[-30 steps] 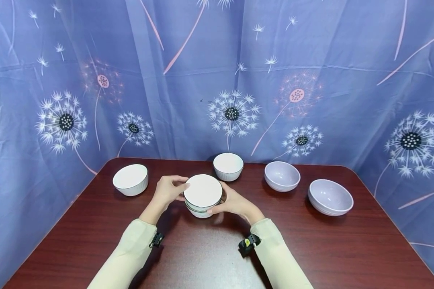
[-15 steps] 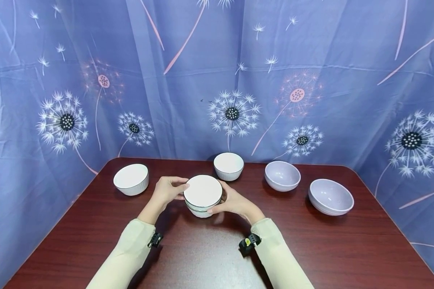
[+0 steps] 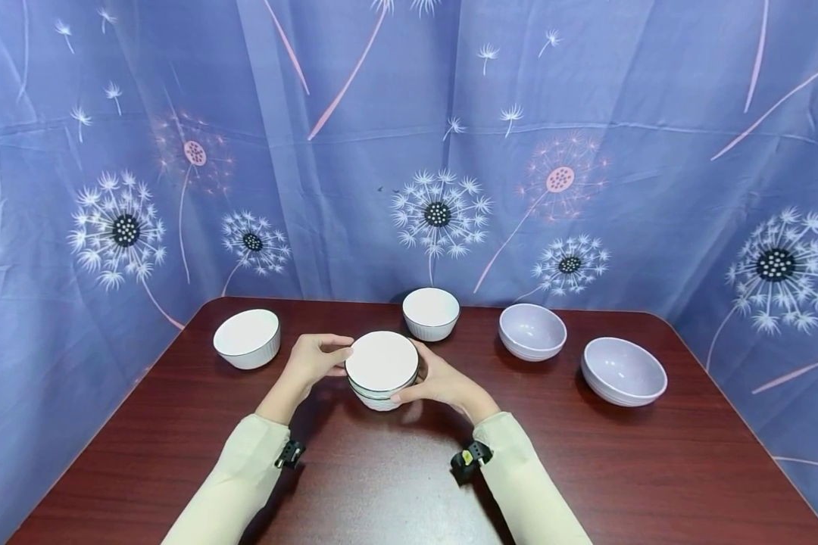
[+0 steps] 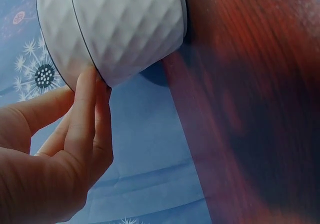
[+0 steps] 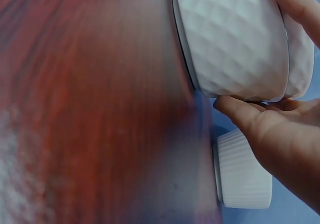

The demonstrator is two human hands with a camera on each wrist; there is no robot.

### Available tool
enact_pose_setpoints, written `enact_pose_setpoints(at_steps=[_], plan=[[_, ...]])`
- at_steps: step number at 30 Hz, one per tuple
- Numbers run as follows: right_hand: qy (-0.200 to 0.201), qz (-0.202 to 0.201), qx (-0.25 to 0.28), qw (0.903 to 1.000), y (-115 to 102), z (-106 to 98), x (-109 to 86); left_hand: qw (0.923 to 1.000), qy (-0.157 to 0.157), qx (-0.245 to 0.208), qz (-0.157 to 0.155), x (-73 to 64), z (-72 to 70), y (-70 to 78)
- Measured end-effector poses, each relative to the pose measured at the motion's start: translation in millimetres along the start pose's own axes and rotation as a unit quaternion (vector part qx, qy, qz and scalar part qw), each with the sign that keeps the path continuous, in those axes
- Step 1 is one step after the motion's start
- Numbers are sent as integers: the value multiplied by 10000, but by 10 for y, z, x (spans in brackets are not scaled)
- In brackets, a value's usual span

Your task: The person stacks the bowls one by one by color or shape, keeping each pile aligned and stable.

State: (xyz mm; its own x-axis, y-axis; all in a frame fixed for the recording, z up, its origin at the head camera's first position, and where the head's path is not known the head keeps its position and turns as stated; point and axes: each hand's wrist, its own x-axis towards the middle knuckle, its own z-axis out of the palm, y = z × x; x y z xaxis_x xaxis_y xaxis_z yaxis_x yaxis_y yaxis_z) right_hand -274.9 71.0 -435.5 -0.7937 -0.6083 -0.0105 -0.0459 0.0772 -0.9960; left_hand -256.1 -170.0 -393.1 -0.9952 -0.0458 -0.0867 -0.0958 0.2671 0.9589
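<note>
Two white bowls stand nested near the middle of the table, both dark along the rim. The upper bowl [image 3: 382, 361] sits in the lower bowl [image 3: 377, 403], whose wall has a raised diamond pattern in the left wrist view. On the left side, my left hand [image 3: 310, 359] pinches the upper bowl near its rim, thumb above and fingers below. My right hand [image 3: 448, 384] grips the stack from the right; in the right wrist view its thumb and fingers lie against the diamond-patterned lower bowl [image 5: 232, 38]. Part of the far side is hidden.
A ribbed white bowl [image 3: 248, 341] stands at the left and another white ribbed bowl [image 3: 431, 316] just behind the stack. Toward the right are two pale lilac bowls, a smaller one [image 3: 532, 333] and a larger one [image 3: 623, 372]. A blue curtain [image 3: 354, 189] borders the table [image 3: 382, 484].
My left hand has shifted very slightly toward the near left, and the upper bowl sits a touch lower in view. The right hand and other bowls have stayed put.
</note>
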Motion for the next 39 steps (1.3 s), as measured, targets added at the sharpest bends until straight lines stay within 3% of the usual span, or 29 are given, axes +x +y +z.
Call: enact_pose_setpoints(at_steps=[10, 18, 22, 29, 39], plan=[[-65, -219, -27, 9997, -41, -10, -24, 9995, -287, -93, 56, 28, -87, -7], [-76, -115, -136, 9998, -53, -23, -54, 9990, -335, 183, 234, 74, -176, -84], [-35, -139, -191, 9997, -52, -26, -52, 9990, -221, 224, 305, 107, -253, -102], [-8, -277, -154, 9995, -38, -30, -35, 9994, 150, -90, 312, 153, -409, -91], [155, -412, -332, 9985, -71, -31, -36, 9930, 1064, -176, 472, 167, -746, -73]])
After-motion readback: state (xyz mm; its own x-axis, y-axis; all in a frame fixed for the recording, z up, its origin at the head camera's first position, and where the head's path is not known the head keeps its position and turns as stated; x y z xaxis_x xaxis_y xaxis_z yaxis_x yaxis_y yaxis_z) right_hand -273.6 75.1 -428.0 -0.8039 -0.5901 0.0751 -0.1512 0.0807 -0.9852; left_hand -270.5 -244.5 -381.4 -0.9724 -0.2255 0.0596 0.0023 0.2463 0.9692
